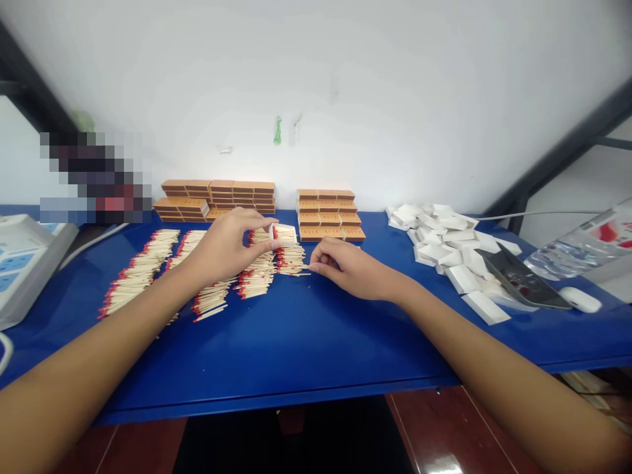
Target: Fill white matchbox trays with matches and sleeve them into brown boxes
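My left hand (232,240) grips a white matchbox tray (285,241) between thumb and fingers, above the rows of matches. Red-headed matches lie inside that tray. To its right, my right hand (340,266) is closed in a pinch at the right end of the nearest match row (291,260). A pale matchstick (305,266) shows at its fingertips. Further left, more loose matches (141,270) lie in long slanting rows, red heads mostly toward the left. Part of the middle rows is hidden under my left hand and forearm.
Orange-brown matchboxes are stacked along the wall, one stack (241,194) at left and another (328,216) at centre. White trays (444,237) are heaped at right, beside a dark phone-like slab (523,276), a white mouse (580,299) and a clear bottle (577,243). A power strip (24,270) stands left.
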A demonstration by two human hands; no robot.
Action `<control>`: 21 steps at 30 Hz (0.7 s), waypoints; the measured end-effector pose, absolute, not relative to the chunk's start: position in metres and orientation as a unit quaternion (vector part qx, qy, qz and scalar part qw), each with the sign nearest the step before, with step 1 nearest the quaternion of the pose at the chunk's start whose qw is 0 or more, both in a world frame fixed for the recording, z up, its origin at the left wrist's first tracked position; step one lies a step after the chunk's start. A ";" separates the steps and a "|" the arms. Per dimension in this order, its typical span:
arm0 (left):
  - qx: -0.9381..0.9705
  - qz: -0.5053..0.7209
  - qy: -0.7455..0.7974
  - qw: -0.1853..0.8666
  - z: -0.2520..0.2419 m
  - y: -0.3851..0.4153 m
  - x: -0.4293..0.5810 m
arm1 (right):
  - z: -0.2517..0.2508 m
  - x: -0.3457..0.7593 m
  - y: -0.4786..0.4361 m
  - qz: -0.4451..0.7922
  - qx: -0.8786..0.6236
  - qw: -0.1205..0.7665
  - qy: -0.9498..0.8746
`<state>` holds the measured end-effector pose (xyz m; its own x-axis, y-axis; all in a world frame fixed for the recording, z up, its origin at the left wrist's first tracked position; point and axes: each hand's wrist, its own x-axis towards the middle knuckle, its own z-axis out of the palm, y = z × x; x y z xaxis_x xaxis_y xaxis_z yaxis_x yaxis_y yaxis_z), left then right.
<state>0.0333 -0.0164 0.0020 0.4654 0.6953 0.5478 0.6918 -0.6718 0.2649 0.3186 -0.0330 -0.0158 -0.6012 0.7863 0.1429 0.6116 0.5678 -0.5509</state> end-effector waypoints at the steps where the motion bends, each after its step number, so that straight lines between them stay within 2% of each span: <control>1: 0.857 0.321 0.403 0.002 0.002 -0.017 0.034 | -0.015 0.318 -0.034 0.239 -0.400 0.189 -0.864; 8: 0.861 0.322 0.394 0.003 0.001 -0.017 0.034 | -0.017 0.315 -0.035 0.254 -0.365 0.163 -0.881; 14: 0.860 0.325 0.393 0.003 0.002 -0.016 0.033 | -0.012 0.317 -0.040 0.232 -0.364 0.181 -0.884; 21: 0.862 0.321 0.392 0.003 0.000 -0.015 0.032 | -0.010 0.319 -0.041 0.209 -0.364 0.157 -0.894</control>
